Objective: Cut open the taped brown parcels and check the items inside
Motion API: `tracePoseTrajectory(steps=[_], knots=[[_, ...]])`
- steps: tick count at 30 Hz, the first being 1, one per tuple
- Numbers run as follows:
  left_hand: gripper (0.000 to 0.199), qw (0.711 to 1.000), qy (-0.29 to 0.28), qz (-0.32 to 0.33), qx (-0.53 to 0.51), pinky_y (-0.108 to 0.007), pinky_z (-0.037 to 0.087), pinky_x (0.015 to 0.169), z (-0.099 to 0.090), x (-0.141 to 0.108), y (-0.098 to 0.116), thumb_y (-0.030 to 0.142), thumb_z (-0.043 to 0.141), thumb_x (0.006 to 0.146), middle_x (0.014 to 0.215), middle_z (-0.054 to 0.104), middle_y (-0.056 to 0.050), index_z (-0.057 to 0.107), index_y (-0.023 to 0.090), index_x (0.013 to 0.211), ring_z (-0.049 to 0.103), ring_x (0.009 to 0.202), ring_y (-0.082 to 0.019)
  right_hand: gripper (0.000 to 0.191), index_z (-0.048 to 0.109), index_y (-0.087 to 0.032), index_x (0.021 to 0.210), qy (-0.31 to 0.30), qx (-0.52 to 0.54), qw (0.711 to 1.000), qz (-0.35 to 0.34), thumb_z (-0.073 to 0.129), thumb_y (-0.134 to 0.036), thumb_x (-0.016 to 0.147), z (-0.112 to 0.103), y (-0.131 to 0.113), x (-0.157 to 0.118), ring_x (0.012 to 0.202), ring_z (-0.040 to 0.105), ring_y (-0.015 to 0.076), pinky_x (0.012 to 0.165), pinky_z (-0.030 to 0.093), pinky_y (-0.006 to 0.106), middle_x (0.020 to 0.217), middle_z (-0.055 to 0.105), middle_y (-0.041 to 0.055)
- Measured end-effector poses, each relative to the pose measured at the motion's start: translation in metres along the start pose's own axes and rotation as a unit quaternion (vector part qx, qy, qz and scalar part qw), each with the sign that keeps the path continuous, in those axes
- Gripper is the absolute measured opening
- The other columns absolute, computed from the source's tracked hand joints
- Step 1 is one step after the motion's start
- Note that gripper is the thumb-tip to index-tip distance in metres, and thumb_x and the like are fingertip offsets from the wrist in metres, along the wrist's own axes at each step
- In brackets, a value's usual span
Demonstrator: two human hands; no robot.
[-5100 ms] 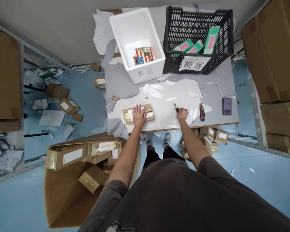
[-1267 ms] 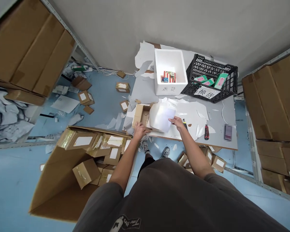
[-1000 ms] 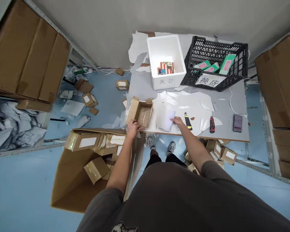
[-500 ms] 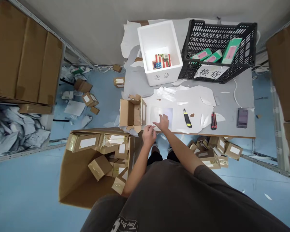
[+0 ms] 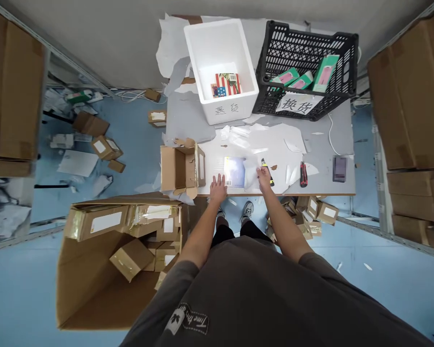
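Observation:
A flat bluish-lavender packet [image 5: 235, 171] lies on the table, partly covered on its right by a thin white wrapping sheet [image 5: 251, 171]. My left hand [image 5: 217, 189] rests flat with fingers spread at the packet's lower left corner. In a pinch, my right hand [image 5: 264, 179] grips the right edge of the sheet, folded back off the packet. Partly hidden behind that hand is a yellow and black utility knife [image 5: 263, 163]. To the left stands an opened cardboard box [image 5: 169, 168].
At the back are a white foam bin [image 5: 229, 114] and a black crate [image 5: 262, 96] with green boxes. A red utility knife [image 5: 303, 174] and paper scraps lie on the right. A large carton [image 5: 90, 306] of small boxes stands at lower left.
My hands have moved apart. The right hand has drawn the white sheet rightward, baring the bluish packet; the left has flattened beside it. The view has shifted.

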State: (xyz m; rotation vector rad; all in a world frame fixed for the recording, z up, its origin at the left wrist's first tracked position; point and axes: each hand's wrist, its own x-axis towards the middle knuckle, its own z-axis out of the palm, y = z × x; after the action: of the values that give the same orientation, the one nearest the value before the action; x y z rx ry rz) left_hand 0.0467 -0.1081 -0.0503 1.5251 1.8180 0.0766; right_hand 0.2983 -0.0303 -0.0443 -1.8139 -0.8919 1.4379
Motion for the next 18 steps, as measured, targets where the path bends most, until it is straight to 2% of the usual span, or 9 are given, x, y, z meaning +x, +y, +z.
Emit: tracePoseTrajectory(steps=[4, 6, 8, 10, 11, 13, 15, 18], knots=[[0.074, 0.999, -0.026, -0.004, 0.025, -0.060, 0.014, 0.139, 0.002, 0.002, -0.003, 0.030, 0.047, 0.107, 0.189, 0.019, -0.011, 0.032, 0.021, 0.179, 0.007, 0.176, -0.037, 0.026, 0.044, -0.031, 0.093, 0.102, 0.006, 0.994, 0.033, 0.060, -0.051, 0.096, -0.051, 0.004, -0.010, 0.100, 0.067, 0.0214, 0.091, 0.060, 0.035, 0.090, 0.066, -0.0003], [0.075, 0.999, -0.026, -0.009, 0.032, -0.064, 0.014, 0.138, -0.002, 0.003, -0.002, 0.032, 0.053, 0.104, 0.187, 0.025, -0.013, 0.037, 0.022, 0.177, 0.010, 0.175, -0.040, 0.022, 0.053, -0.032, 0.096, 0.160, -0.036, 0.986, 0.040, 0.066, -0.049, 0.093, -0.063, 0.006, -0.018, 0.109, 0.069, 0.0270, 0.093, 0.061, 0.041, 0.094, 0.069, 0.0016], [0.072, 0.999, 0.007, -0.010, 0.037, -0.064, 0.018, 0.137, -0.005, 0.005, 0.004, 0.031, 0.058, 0.102, 0.182, 0.035, -0.018, 0.046, 0.019, 0.172, 0.018, 0.172, -0.043, 0.018, 0.064, -0.034, 0.109, 0.216, -0.106, 0.970, 0.018, 0.064, -0.046, 0.096, -0.062, 0.007, -0.027, 0.122, 0.068, 0.0309, 0.102, 0.060, 0.047, 0.108, 0.073, 0.0044], [0.065, 0.999, 0.048, -0.002, 0.027, -0.058, 0.029, 0.134, -0.006, 0.009, 0.011, 0.029, 0.059, 0.101, 0.173, 0.047, -0.022, 0.054, 0.015, 0.165, 0.033, 0.165, -0.042, 0.027, 0.068, -0.032, 0.124, 0.208, -0.158, 0.965, -0.026, 0.056, -0.042, 0.102, -0.045, 0.007, -0.034, 0.128, 0.067, 0.0307, 0.111, 0.056, 0.049, 0.125, 0.074, 0.0075], [0.063, 0.998, 0.057, 0.002, 0.015, -0.054, 0.034, 0.132, -0.006, 0.012, 0.015, 0.027, 0.060, 0.101, 0.167, 0.051, -0.023, 0.056, 0.014, 0.162, 0.040, 0.159, -0.041, 0.032, 0.068, -0.028, 0.129, 0.167, -0.164, 0.971, -0.048, 0.051, -0.039, 0.104, -0.032, 0.007, -0.036, 0.126, 0.067, 0.0298, 0.113, 0.055, 0.050, 0.131, 0.074, 0.0101], [0.064, 0.999, 0.051, 0.002, -0.014, -0.048, 0.041, 0.127, -0.003, 0.018, 0.019, 0.022, 0.064, 0.097, 0.159, 0.056, -0.023, 0.058, 0.014, 0.160, 0.051, 0.149, -0.039, 0.027, 0.074, -0.024, 0.119, 0.085, -0.161, 0.981, -0.061, 0.063, -0.034, 0.097, 0.001, 0.010, -0.033, 0.114, 0.073, 0.0266, 0.107, 0.059, 0.042, 0.123, 0.079, 0.0090], [0.071, 0.998, 0.042, -0.015, -0.044, -0.044, 0.043, 0.125, 0.002, 0.024, 0.020, 0.018, 0.071, 0.091, 0.155, 0.056, -0.022, 0.057, 0.014, 0.161, 0.055, 0.144, -0.037, 0.030, 0.076, -0.022, 0.115, 0.012, -0.179, 0.983, -0.035, 0.074, -0.029, 0.086, 0.033, 0.014, -0.025, 0.110, 0.075, 0.0265, 0.106, 0.058, 0.039, 0.119, 0.080, 0.0090], [0.078, 0.991, 0.054, -0.066, -0.107, -0.042, 0.045, 0.123, 0.004, 0.034, 0.015, 0.014, 0.076, 0.085, 0.153, 0.057, -0.019, 0.056, 0.016, 0.160, 0.059, 0.139, -0.034, 0.036, 0.077, -0.022, 0.119, 0.013, -0.217, 0.976, 0.034, 0.073, -0.026, 0.083, 0.063, 0.024, -0.007, 0.113, 0.075, 0.0272, 0.109, 0.056, 0.039, 0.116, 0.081, 0.0087]])
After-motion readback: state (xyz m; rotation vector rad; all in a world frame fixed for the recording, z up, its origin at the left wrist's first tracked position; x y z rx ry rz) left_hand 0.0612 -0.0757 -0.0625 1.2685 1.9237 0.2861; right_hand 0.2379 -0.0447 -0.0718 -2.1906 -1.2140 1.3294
